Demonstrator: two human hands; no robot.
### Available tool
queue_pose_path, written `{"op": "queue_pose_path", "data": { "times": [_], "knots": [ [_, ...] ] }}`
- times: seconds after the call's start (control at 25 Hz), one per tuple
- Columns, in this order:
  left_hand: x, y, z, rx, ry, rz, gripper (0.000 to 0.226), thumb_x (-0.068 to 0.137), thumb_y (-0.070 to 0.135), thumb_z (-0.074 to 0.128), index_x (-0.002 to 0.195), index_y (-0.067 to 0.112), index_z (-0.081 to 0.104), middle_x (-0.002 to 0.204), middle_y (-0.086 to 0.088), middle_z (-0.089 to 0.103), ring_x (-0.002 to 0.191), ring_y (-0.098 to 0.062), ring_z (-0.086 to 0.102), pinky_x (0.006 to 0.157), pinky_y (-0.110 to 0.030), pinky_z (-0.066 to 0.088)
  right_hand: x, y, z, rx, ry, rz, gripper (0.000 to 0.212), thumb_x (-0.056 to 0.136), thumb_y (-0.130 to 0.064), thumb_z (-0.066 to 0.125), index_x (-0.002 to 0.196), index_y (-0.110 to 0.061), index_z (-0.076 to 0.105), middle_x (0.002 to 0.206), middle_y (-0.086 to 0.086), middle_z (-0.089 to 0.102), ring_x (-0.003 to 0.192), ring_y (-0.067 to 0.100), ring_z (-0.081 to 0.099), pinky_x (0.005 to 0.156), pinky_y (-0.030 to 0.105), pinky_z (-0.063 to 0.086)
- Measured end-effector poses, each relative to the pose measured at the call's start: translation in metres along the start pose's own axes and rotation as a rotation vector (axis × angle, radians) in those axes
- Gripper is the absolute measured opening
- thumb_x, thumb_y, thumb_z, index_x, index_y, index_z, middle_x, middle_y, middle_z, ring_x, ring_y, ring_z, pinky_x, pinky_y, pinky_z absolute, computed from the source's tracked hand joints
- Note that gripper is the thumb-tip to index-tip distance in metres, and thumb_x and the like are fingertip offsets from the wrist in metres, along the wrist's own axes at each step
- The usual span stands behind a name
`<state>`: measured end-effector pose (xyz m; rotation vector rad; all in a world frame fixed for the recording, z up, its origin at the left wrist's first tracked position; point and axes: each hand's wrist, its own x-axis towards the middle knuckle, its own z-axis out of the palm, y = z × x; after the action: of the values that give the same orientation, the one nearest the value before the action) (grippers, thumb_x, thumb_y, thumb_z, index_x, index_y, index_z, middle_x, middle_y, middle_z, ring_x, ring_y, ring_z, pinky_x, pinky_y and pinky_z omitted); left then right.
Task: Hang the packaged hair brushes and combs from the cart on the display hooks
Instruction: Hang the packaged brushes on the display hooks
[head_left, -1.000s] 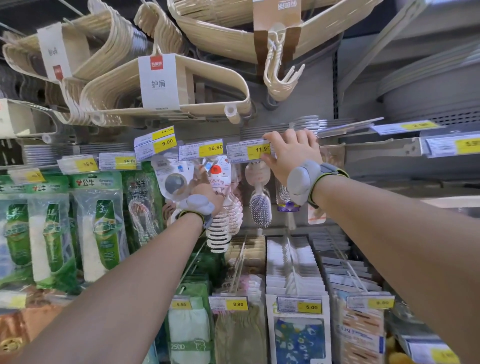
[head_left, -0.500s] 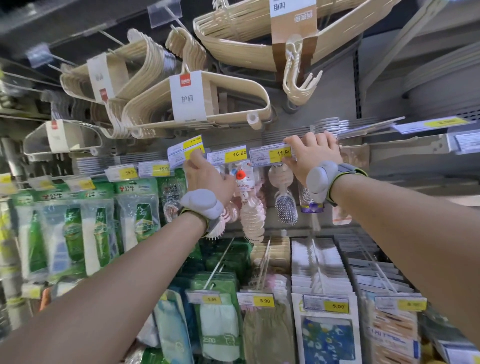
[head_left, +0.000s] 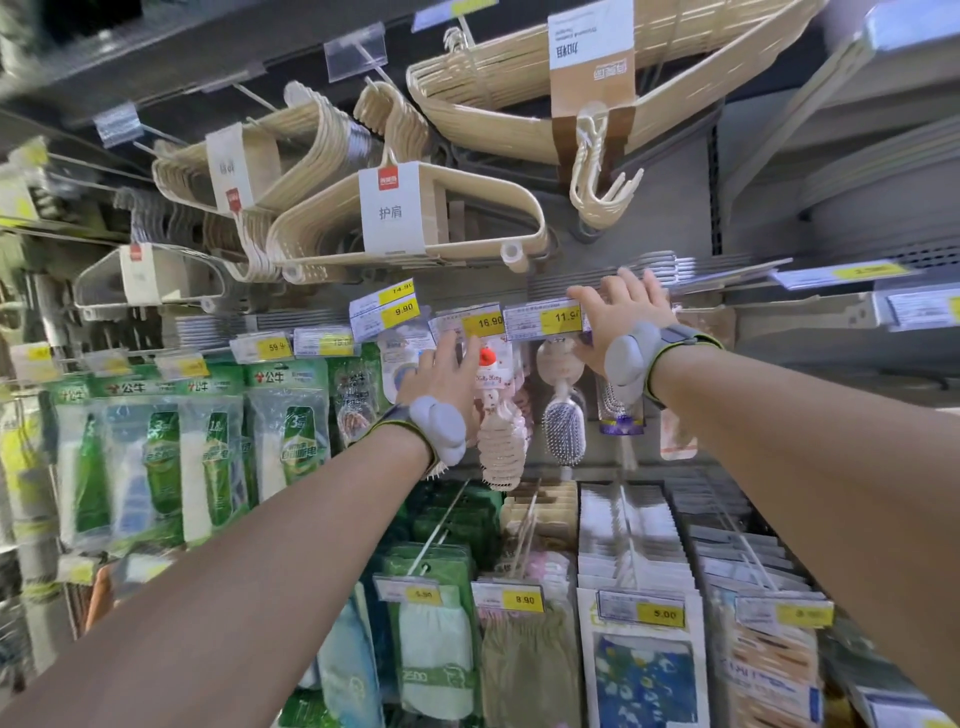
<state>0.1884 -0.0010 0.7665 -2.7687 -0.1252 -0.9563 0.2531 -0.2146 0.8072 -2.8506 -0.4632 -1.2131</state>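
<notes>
Fingers of right hand (head_left: 628, 322) rest on price tag (head_left: 543, 318) above brush (head_left: 563, 426).

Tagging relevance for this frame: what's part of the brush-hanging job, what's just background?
Job: left hand, right hand, pink comb pack, paddle brush.
Background: beige clothes hangers, green-labelled packs, bagged cloth goods.

A retail shop, household-goods aisle. Marked by yellow-and-white price tags (head_left: 483, 322) clipped at the ends of wire display hooks (head_left: 444, 517), reading 9.90, 16.90, 8.90, 5.00. Carries banded bundles of cream clothes hangers (head_left: 332, 234) up top, sealed hair brushes (head_left: 563, 423) and green-carded packs (head_left: 288, 415) at mid height, stacked flat packets (head_left: 631, 535) below. Stocks many copies of each item, hung one behind another. Has labelled shelf edges (head_left: 841, 273) at right.
</notes>
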Motion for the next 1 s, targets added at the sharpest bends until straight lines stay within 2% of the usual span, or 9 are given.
{"op": "queue_pose_path", "data": {
  "times": [0.12, 0.2, 0.32, 0.48, 0.56, 0.68, 0.8, 0.88, 1.0],
  "knots": [
    [-0.007, 0.002, -0.007, -0.022, 0.046, 0.05, 0.067, 0.088, 0.022, 0.057, 0.146, 0.022, 0.024, 0.153, -0.009, 0.018, 0.131, -0.034, 0.034, 0.092, -0.042, 0.041, -0.007, 0.0, -0.011, -0.013, 0.002, 0.001, 0.081, 0.088, -0.039, 0.055, 0.153, -0.031, 0.007, 0.16, 0.014, 0.007, 0.149, 0.032, -0.005, 0.121, 0.044, -0.003],
    [-0.015, 0.002, -0.009, -0.052, 0.08, 0.09, 0.057, 0.09, 0.023, 0.053, 0.143, 0.02, 0.031, 0.148, -0.009, 0.024, 0.126, -0.034, 0.038, 0.089, -0.042, 0.041, -0.02, -0.006, -0.013, 0.007, 0.035, -0.024, 0.078, 0.091, -0.032, 0.052, 0.154, -0.029, 0.005, 0.161, 0.014, 0.0, 0.149, 0.03, -0.008, 0.122, 0.042, -0.001],
    [-0.025, 0.003, -0.003, -0.176, 0.112, 0.084, 0.041, 0.092, 0.022, 0.049, 0.132, 0.015, 0.043, 0.134, -0.008, 0.037, 0.11, -0.032, 0.05, 0.074, -0.04, 0.045, -0.047, -0.019, -0.006, 0.163, 0.14, -0.091, 0.074, 0.088, -0.022, 0.055, 0.152, -0.024, 0.019, 0.161, 0.014, 0.004, 0.149, 0.031, 0.0, 0.122, 0.042, 0.008],
    [-0.049, 0.011, 0.027, -0.295, 0.067, 0.109, 0.029, 0.094, 0.026, 0.047, 0.119, 0.013, 0.049, 0.119, -0.009, 0.047, 0.091, -0.029, 0.056, 0.064, -0.036, 0.046, -0.085, -0.028, 0.02, 0.323, 0.26, -0.117, 0.075, 0.079, -0.009, 0.062, 0.148, -0.022, 0.034, 0.16, 0.013, 0.012, 0.147, 0.033, 0.017, 0.112, 0.045, 0.034],
    [-0.07, 0.019, 0.051, -0.337, -0.01, 0.096, 0.029, 0.094, 0.03, 0.047, 0.118, 0.013, 0.049, 0.117, -0.008, 0.048, 0.086, -0.029, 0.058, 0.063, -0.035, 0.044, -0.111, -0.036, 0.04, 0.395, 0.204, -0.106, 0.072, 0.082, -0.01, 0.06, 0.147, -0.025, 0.034, 0.16, 0.007, 0.013, 0.146, 0.028, 0.019, 0.106, 0.042, 0.042],
    [-0.1, 0.035, 0.091, -0.346, -0.162, 0.079, 0.028, 0.095, 0.033, 0.046, 0.115, 0.015, 0.051, 0.117, -0.006, 0.051, 0.09, -0.03, 0.059, 0.068, -0.036, 0.048, -0.157, -0.048, 0.072, 0.481, 0.124, -0.09, 0.065, 0.084, -0.014, 0.06, 0.144, -0.027, 0.035, 0.156, 0.005, 0.021, 0.142, 0.027, 0.027, 0.092, 0.04, 0.051],
    [-0.132, 0.048, 0.127, -0.374, -0.298, 0.081, 0.027, 0.095, 0.034, 0.045, 0.112, 0.015, 0.054, 0.113, -0.007, 0.055, 0.093, -0.031, 0.059, 0.069, -0.035, 0.047, -0.207, -0.057, 0.101, 0.547, 0.048, -0.081, 0.053, 0.087, -0.018, 0.059, 0.138, -0.021, 0.045, 0.147, 0.006, 0.036, 0.132, 0.026, 0.039, 0.09, 0.035, 0.047],
    [-0.16, 0.062, 0.161, -0.394, -0.417, 0.103, 0.025, 0.094, 0.031, 0.046, 0.109, 0.014, 0.057, 0.11, -0.008, 0.058, 0.092, -0.03, 0.06, 0.065, -0.032, 0.045, -0.248, -0.058, 0.135, 0.555, -0.082, -0.061, 0.042, 0.091, -0.021, 0.056, 0.132, -0.018, 0.051, 0.138, 0.005, 0.044, 0.122, 0.023, 0.046, 0.09, 0.032, 0.045],
    [-0.194, 0.071, 0.19, -0.444, -0.487, 0.102, 0.022, 0.093, 0.027, 0.047, 0.103, 0.011, 0.058, 0.101, -0.008, 0.062, 0.084, -0.029, 0.059, 0.062, -0.033, 0.046, -0.291, -0.055, 0.164, 0.54, -0.217, -0.065, 0.03, 0.094, -0.023, 0.051, 0.122, -0.014, 0.057, 0.126, 0.005, 0.05, 0.114, 0.025, 0.049, 0.085, 0.037, 0.048]
  ]
}}
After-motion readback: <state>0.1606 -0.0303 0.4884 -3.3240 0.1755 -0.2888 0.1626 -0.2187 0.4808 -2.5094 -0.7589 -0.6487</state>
